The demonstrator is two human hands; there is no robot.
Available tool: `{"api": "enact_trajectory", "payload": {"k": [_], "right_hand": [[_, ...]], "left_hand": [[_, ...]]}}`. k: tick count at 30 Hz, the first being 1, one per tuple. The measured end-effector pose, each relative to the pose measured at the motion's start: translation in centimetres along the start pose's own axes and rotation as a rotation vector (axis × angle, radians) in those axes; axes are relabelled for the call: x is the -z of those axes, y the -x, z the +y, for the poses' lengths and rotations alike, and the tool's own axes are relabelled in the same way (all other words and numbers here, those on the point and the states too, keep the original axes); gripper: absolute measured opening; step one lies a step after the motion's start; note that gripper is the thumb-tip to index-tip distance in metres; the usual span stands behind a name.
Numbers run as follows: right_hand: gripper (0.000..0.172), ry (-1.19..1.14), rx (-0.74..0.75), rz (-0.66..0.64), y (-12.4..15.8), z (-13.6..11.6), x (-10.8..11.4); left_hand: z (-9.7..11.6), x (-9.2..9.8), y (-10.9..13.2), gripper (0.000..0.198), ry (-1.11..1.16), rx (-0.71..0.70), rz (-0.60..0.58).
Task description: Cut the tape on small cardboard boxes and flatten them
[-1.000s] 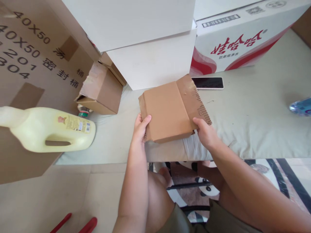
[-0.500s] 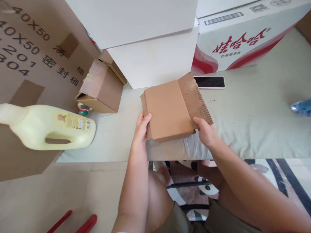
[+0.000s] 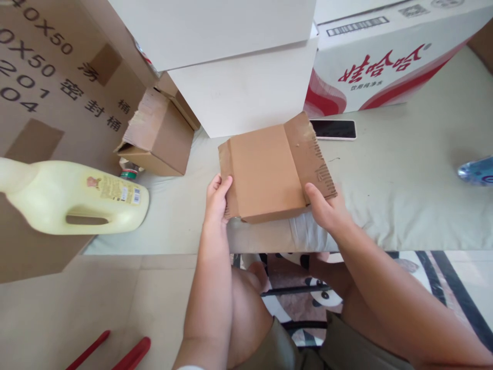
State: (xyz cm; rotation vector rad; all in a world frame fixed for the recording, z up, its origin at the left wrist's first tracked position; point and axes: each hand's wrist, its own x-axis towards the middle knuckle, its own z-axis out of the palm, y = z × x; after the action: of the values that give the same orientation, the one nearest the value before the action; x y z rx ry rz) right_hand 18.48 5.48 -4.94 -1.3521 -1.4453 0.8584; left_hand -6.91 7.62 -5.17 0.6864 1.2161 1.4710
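A flattened brown cardboard box with a torn, taped flap on its right side lies on a pale green cushion. My left hand grips its near left corner, thumb on top and fingers underneath. On the near right edge my right hand holds the box the same way, thumb on the upper face. Both hands are closed on the cardboard.
A cream plastic jug lies at the left. Behind it stand a large printed carton, a small open brown box, white boxes and a red-and-white carton. A phone lies beyond the box. Red handles show on the floor.
The cardboard box and both hands have shifted slightly to the left, and my left hand has slid a little further down the left edge.
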Motion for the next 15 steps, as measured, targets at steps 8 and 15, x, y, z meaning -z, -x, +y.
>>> {"api": "enact_trajectory", "payload": {"k": [8,15], "right_hand": [[0.036,0.063,-0.127,0.246,-0.2,-1.1,0.2],[0.026,0.051,-0.117,0.298,-0.5,-0.9,0.0]], "left_hand": [[1.0,0.9,0.3,0.035,0.196,-0.003,-0.061],[0.3,-0.8,1.1,0.032,0.089,0.076,-0.162]]}}
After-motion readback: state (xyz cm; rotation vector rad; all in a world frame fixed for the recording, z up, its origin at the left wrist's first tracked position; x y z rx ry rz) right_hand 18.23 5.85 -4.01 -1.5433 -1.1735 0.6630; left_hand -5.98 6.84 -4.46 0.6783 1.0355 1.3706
